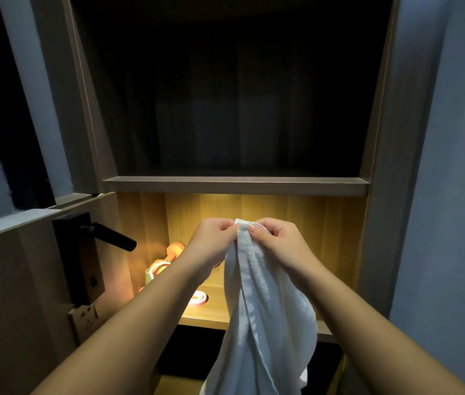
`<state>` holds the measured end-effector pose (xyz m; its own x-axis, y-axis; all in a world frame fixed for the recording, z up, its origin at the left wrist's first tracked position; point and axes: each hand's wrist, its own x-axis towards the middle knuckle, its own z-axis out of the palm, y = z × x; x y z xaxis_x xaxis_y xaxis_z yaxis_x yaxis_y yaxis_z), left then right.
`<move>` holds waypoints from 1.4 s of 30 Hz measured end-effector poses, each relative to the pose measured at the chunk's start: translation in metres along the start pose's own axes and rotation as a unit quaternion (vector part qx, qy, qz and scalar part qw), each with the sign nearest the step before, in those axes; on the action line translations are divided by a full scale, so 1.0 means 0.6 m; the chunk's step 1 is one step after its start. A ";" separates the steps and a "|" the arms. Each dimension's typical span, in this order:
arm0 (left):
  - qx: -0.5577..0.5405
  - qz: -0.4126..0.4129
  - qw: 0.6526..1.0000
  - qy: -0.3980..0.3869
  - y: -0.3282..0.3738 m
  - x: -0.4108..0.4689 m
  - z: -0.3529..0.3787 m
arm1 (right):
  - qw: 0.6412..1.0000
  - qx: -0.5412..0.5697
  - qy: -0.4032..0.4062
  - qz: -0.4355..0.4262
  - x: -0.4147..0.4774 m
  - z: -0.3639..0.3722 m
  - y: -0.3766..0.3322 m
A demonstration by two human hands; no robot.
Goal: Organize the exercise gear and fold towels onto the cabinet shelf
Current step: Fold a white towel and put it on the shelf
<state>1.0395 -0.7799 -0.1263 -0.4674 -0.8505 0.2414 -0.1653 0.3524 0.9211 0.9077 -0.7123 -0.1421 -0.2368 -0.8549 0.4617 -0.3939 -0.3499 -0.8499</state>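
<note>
A white towel (262, 303) hangs down in front of the lit cabinet shelf (254, 310). My left hand (211, 240) and my right hand (276, 238) both pinch its top edge, close together, at about the middle of the lit compartment. The cloth drapes loosely past the shelf's front edge to the bottom of the view. On the shelf's left side stands an orange dumbbell (168, 258), partly hidden by my left forearm. A rolled pink-and-white band (198, 297) lies near the shelf's front.
Above the lit compartment is a dark upper shelf (234, 185). An open door with a black lever handle (108, 236) stands at the left, close to my left arm. A grey wall (453, 195) is at the right. A dark lower compartment (194, 349) sits below.
</note>
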 end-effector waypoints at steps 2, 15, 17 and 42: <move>-0.005 0.024 1.000 -0.015 -0.001 -0.006 -0.005 | 1.000 0.005 0.010 0.002 0.001 0.005 0.002; 0.121 0.145 0.981 0.042 -0.027 -0.002 -0.002 | 0.991 -0.096 0.080 -0.037 0.009 0.008 0.029; 0.151 0.159 0.975 0.039 -0.029 0.006 -0.002 | 0.989 -0.139 0.034 -0.041 0.019 -0.005 0.024; 0.233 0.243 0.941 0.029 0.026 0.128 0.020 | 0.953 -0.252 0.144 -0.087 0.201 -0.096 -0.089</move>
<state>0.9905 -0.8350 -0.0973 -0.5392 -0.5603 0.6287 -0.3136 0.8265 0.4675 0.8493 -0.7744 -0.0263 -0.3337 -0.6342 0.6974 -0.8094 -0.1866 -0.5569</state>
